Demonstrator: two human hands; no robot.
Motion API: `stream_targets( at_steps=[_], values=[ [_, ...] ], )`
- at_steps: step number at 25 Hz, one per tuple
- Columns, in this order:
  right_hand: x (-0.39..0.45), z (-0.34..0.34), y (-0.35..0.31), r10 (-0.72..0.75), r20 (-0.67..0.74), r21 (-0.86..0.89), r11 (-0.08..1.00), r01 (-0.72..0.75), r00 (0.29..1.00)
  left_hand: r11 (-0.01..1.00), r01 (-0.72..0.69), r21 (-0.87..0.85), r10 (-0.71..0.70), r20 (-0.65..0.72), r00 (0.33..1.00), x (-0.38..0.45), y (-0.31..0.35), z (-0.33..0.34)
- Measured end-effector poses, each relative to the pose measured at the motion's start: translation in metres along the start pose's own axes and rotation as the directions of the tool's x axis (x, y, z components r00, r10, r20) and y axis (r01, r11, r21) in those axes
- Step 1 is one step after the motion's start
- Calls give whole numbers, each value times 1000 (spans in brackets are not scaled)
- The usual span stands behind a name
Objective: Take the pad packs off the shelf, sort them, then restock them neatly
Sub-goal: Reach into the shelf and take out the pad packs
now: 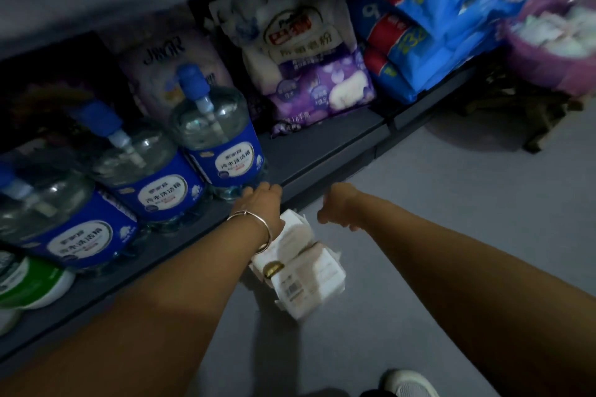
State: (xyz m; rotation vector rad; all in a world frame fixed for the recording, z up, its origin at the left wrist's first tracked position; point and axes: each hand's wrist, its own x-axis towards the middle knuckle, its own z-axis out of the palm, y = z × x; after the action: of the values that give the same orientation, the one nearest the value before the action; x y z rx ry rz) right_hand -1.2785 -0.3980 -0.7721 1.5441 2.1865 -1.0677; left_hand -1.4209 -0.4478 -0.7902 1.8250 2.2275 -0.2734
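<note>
Lying stacked on grey floor [451, 203]: 2 white, label-printed pad packs [306, 271].

Readable text only, mostly blurred. Big clear jugs with blue labels at 9 o'clock: nearest-centre jug [222, 142] has a white oval reading roughly "净水洗洁精"; the same oval repeats on the middle jug [151, 177] and left jug [64, 229]. Pale bag [171, 71] at 11 o'clock: large dark lettering, not legible. White-and-purple powder bag [300, 51] at 12 o'clock: red logo characters, "粉" below, small print unreadable. Blue tissue packs [429, 39] at 1 o'clock: yellow "32". White pad packs [306, 271] at centre: barcode and fine print, illegible.
</note>
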Motion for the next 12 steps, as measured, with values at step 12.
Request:
stream_targets(
  at_steps=[12],
  values=[
    [-124, -171, -131, -436, -500, -383, 886, 260, 748, 988, -126, -88, 79, -408, 909, -88, -30, -241]
  ],
)
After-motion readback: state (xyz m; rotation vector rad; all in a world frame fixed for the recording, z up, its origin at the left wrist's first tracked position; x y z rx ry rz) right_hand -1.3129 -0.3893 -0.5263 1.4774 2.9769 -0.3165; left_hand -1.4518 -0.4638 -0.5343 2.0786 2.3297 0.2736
